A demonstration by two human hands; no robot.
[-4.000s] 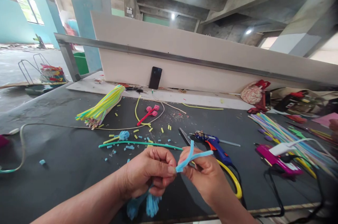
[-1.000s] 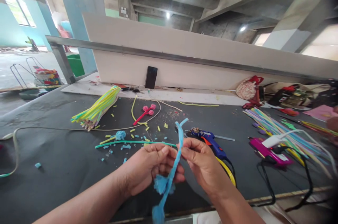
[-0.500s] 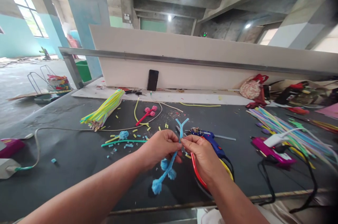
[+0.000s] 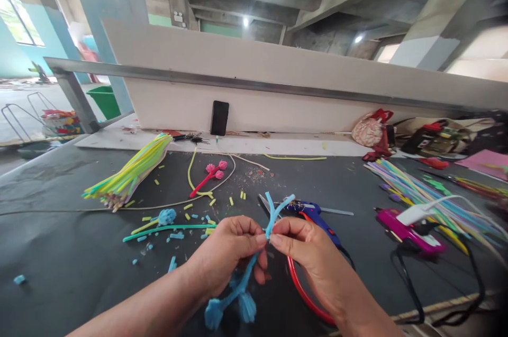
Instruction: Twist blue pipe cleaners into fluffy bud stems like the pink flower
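Observation:
Between my two hands is a blue pipe-cleaner sprig [image 4: 245, 280], its forked tip pointing up and away, its fluffy blue balls hanging low toward me. My left hand [image 4: 234, 252] pinches the stem just below the fork. My right hand [image 4: 304, 247] is closed on the same spot, thumb and forefinger at the fork's base. Partly behind my right hand lie red-handled scissors [image 4: 297, 284] and a blue glue gun [image 4: 323, 223]. A loose blue ball [image 4: 166, 216] and a green pipe cleaner [image 4: 166, 230] rest left of my hands.
A pink sprig [image 4: 208, 178] lies further back, near a bundle of yellow-green pipe cleaners [image 4: 129, 167]. At right are a magenta power strip [image 4: 410, 234] with cords and more pastel pipe cleaners [image 4: 413, 189]. A phone [image 4: 219, 118] leans on the white back panel. Cut bits litter the table.
The view has shifted, and my hands with the sprig sit lower and closer. The fork's right arm now leans further right. Both hands keep their grip.

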